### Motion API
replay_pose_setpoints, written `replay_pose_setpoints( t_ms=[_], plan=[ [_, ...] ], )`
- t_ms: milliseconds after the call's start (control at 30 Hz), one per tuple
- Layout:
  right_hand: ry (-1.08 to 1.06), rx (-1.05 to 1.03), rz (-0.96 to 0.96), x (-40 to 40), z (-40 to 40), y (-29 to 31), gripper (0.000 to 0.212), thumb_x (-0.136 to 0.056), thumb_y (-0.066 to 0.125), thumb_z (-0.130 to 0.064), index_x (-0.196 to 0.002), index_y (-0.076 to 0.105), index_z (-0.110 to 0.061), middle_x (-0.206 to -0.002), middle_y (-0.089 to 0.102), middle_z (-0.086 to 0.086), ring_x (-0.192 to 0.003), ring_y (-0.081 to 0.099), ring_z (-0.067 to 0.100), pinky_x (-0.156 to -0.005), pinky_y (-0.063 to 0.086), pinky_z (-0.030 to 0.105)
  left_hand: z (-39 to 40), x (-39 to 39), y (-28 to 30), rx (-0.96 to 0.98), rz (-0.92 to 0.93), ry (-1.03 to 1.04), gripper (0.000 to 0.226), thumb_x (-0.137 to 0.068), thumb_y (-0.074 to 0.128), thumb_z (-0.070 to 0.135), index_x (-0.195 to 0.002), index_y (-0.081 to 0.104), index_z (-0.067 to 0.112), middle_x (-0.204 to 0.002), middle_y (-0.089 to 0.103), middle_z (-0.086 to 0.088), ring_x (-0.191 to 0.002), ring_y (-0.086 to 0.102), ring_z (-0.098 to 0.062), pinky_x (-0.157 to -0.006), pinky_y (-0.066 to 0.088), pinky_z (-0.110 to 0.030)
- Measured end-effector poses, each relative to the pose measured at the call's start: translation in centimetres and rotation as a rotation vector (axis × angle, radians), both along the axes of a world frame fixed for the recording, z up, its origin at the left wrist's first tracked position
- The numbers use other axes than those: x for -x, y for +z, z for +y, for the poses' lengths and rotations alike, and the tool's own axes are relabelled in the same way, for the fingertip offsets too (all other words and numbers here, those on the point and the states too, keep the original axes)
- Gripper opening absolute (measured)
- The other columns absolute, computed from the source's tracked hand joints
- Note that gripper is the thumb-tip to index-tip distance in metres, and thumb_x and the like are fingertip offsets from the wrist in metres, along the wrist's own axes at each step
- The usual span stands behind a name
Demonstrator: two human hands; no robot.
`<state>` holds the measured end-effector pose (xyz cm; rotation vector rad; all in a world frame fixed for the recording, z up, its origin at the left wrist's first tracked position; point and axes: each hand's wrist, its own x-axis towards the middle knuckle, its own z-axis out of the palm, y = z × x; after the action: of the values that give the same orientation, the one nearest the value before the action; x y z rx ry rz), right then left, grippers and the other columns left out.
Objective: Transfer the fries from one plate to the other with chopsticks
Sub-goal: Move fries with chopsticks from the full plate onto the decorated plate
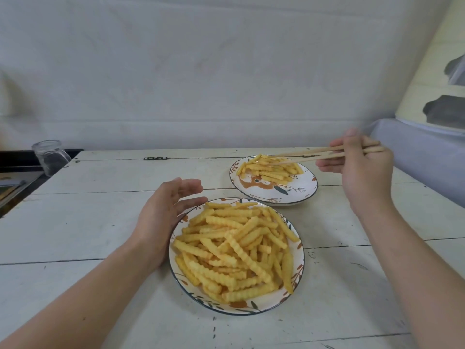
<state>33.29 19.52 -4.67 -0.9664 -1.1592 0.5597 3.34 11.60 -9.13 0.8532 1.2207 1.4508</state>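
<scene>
Holding the chopsticks in my right hand, fingers curled round them, I have their tips over the fries on the far plate. My left hand, fingers relaxed and spread wide, rests against the left rim of the near plate, where the bigger pile of fries lies on the white wooden table.

No legible text, label, brand, number or sign found on any surface. Plates beside hands: painted leaf and animal motifs only, no lettering. Chopsticks in right hand: unmarked. Jar far beyond left hand: no readable label. Table and wall: bare of writing.
</scene>
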Motion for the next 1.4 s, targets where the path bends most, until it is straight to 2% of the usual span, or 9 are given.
replay_pose_setpoints(
  t_ms=[267,333,533,700,900,1067,1200,1300,1400],
  plan=[
    [-0.073,-0.08,-0.124,0.8,-0.7,-0.5,0.037,-0.104,0.055,-0.035,-0.075,0.066,-0.014,-0.064,0.067,0.005,-0.055,0.071,0.024,-0.052,0.056,0.028,0.0,-0.1,0.0,0.007,-0.005,-0.006,0.042,-0.107,0.043,0.034,-0.12,0.075,0.01,-0.131,0.074,-0.008,-0.116,0.075,-0.025,-0.118,0.042,-0.063],
    [-0.086,-0.108,-0.126,0.8,-0.7,-0.5,0.034,-0.103,0.055,-0.035,-0.076,0.066,-0.017,-0.064,0.068,-0.001,-0.057,0.072,0.022,-0.053,0.057,0.029,0.0,-0.1,0.0,0.008,-0.002,-0.007,0.042,-0.107,0.044,0.034,-0.121,0.075,0.01,-0.131,0.074,-0.007,-0.116,0.074,-0.025,-0.117,0.043,-0.062],
    [-0.03,-0.043,-0.065,1.8,-0.3,-1.5,0.031,-0.103,0.056,-0.034,-0.086,0.067,-0.009,-0.08,0.07,0.015,-0.066,0.075,0.022,-0.06,0.06,0.027,-0.1,-0.2,0.1,0.013,-0.001,0.003,0.042,-0.108,0.043,0.033,-0.123,0.074,0.008,-0.132,0.074,-0.009,-0.117,0.074,-0.025,-0.111,0.049,-0.056],
    [-0.024,0.012,-0.037,1.9,0.5,-2.3,0.036,-0.103,0.055,-0.034,-0.089,0.069,-0.004,-0.078,0.071,0.017,-0.066,0.075,0.025,-0.062,0.061,0.03,-0.1,-0.2,0.1,0.01,0.001,0.006,0.042,-0.108,0.043,0.033,-0.122,0.074,0.007,-0.132,0.073,-0.01,-0.117,0.074,-0.027,-0.113,0.047,-0.059],
    [-0.042,-0.005,0.059,1.2,0.6,-1.4,0.044,-0.107,0.045,-0.035,-0.08,0.065,-0.007,-0.07,0.068,0.008,-0.061,0.073,0.029,-0.059,0.06,0.033,-0.1,-0.3,0.2,0.012,0.003,0.004,0.042,-0.108,0.042,0.032,-0.122,0.074,0.008,-0.133,0.073,-0.009,-0.116,0.074,-0.025,-0.114,0.047,-0.059],
    [0.203,0.045,0.3,0.4,-0.8,1.2,0.05,-0.108,0.042,-0.036,-0.071,0.06,-0.008,-0.055,0.062,0.002,-0.049,0.066,0.026,-0.052,0.056,0.033,-0.2,-0.2,0.2,0.003,0.012,0.005,0.043,-0.108,0.042,0.034,-0.122,0.074,0.008,-0.133,0.073,-0.009,-0.116,0.075,-0.025,-0.118,0.042,-0.062],
    [0.484,0.127,0.239,1.1,-1.7,1.5,0.053,-0.102,0.044,-0.04,-0.064,0.068,-0.01,-0.053,0.06,0.01,-0.043,0.064,0.024,-0.044,0.053,0.028,-0.2,-0.1,0.3,0.005,0.012,0.011,0.043,-0.108,0.042,0.033,-0.122,0.075,0.008,-0.132,0.073,-0.01,-0.115,0.075,-0.026,-0.118,0.041,-0.063],
    [0.5,0.134,0.157,1.6,-1.8,1.3,0.047,-0.097,0.048,-0.04,-0.076,0.063,-0.001,-0.054,0.062,0.011,-0.045,0.065,0.024,-0.044,0.053,0.028,-0.2,-0.1,0.2,0.0,0.005,0.006,0.042,-0.108,0.042,0.033,-0.119,0.076,0.009,-0.132,0.073,-0.011,-0.116,0.075,-0.027,-0.119,0.039,-0.065],
    [0.412,0.091,0.201,1.1,-1.3,1.1,0.042,-0.1,0.05,-0.038,-0.08,0.062,-0.003,-0.061,0.065,0.009,-0.051,0.068,0.025,-0.05,0.055,0.03,-0.2,0.0,0.1,-0.007,0.004,0.005,0.043,-0.108,0.043,0.034,-0.12,0.075,0.009,-0.133,0.072,-0.012,-0.116,0.075,-0.027,-0.12,0.037,-0.065]
  ],
)
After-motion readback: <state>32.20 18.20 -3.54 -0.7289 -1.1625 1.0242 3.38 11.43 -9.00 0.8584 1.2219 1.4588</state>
